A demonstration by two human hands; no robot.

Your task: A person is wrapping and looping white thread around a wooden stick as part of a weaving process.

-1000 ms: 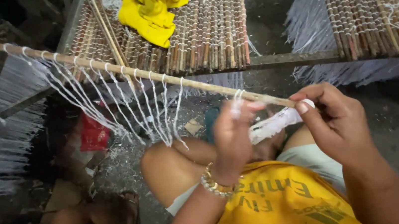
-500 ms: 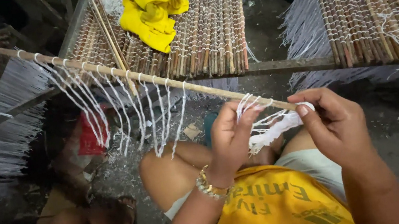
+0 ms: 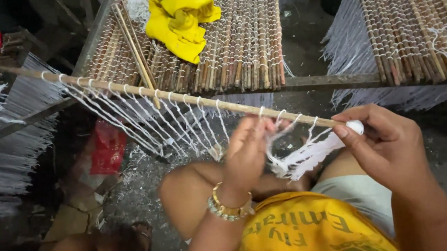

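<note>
— Stick (image 3: 175,96) with white string (image 3: 305,155) looped along it: where is it sitting, and who is gripping it?

— It is lying slantwise across the lap, its near end running into the right hand (image 3: 388,146). That hand is closing thumb and fingers around the stick's tip together with a white bundle of string, so the grip looks tight there. The left hand (image 3: 246,153) is curling just beside that grip, fingertips pinching a strand right at the stick; I am reading it as closed on the string, though the fingertips are partly hiding.

— Which step is going on?

— Judging from the loops already hanging farther out from the grip, another loop is being tied onto the bare stretch between the two hands.

— What is the next move calling for?

— Probably steady tension from the right hand while the left is drawing the strand snug beside the last loop. Beyond the hands, a yellow cloth (image 3: 180,15) is resting on a mat of bound sticks (image 3: 242,39).
</note>
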